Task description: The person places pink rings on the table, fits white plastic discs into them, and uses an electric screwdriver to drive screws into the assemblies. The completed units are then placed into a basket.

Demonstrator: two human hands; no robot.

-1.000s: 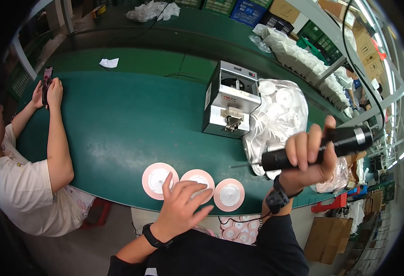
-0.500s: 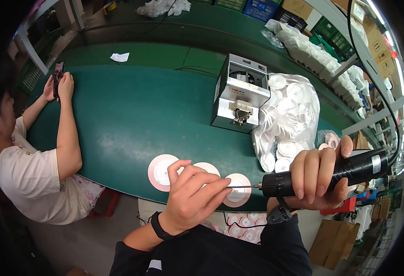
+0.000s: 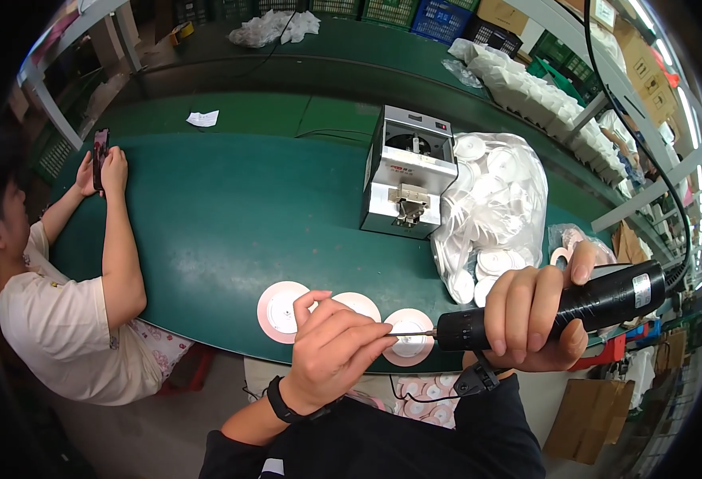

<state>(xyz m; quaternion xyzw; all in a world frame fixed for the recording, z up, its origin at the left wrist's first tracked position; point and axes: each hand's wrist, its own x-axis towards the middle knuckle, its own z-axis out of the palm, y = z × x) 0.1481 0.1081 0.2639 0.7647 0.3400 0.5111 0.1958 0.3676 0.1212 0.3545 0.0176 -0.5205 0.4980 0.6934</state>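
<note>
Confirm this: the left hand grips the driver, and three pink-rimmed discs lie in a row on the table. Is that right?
Wrong hand: the head view shows the right hand gripping the driver. The three discs do lie in a row on the table.

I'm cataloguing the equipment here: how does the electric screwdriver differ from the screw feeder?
Look: the electric screwdriver is rounded and mainly black, with a thin bit, whereas the screw feeder is a boxy silver-and-black machine.
Pose: the electric screwdriver lies sideways in the right hand, while the screw feeder stands on the green table, untouched by either hand.
Shared: both have black on their casings.
</note>
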